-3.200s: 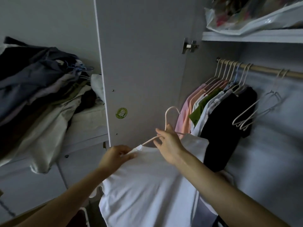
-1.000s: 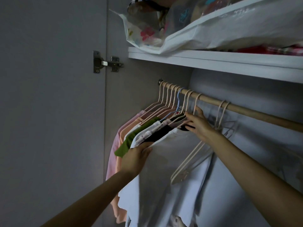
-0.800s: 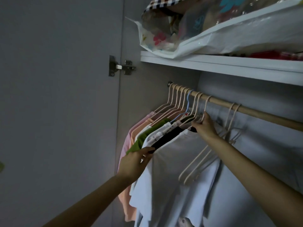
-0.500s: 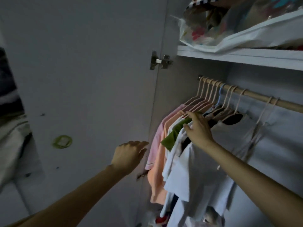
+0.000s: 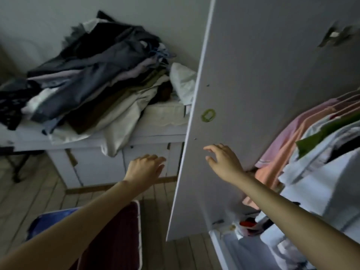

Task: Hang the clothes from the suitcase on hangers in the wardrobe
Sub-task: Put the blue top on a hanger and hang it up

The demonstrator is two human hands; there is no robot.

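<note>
Wardrobe [image 5: 272,75] holds hung shirts [image 5: 315,152]; hands [image 5: 145,168] empty.

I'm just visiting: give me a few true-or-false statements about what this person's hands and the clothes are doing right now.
1. Both hands hold nothing. True: left hand and right hand have relaxed fingers.
2. The wardrobe door is closed. False: it stands open.
3. Clothes are piled on the white cabinet. True.
4. The right hand grips a hanger. False: it is empty, in front of the door.
5. A pink garment hangs nearest the door. True.
</note>
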